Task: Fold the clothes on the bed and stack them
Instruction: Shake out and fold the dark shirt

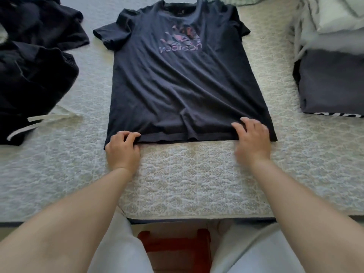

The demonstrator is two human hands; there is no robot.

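Observation:
A dark navy T-shirt (177, 79) with a pink and purple print lies spread flat, front up, on the quilted bed (189, 174), collar away from me. My left hand (123, 148) pinches the shirt's bottom hem near its left corner with curled fingers. At the hem's right side my right hand (252, 138) rests with its fingers bent over the fabric. A stack of folded dark clothes (332, 81) sits at the right of the bed.
A heap of unfolded black clothes (33, 71) with white drawstrings lies at the left. White bedding (334, 18) is bunched at the back right. The bed's near edge runs just before my knees, with a red stool (175, 247) below.

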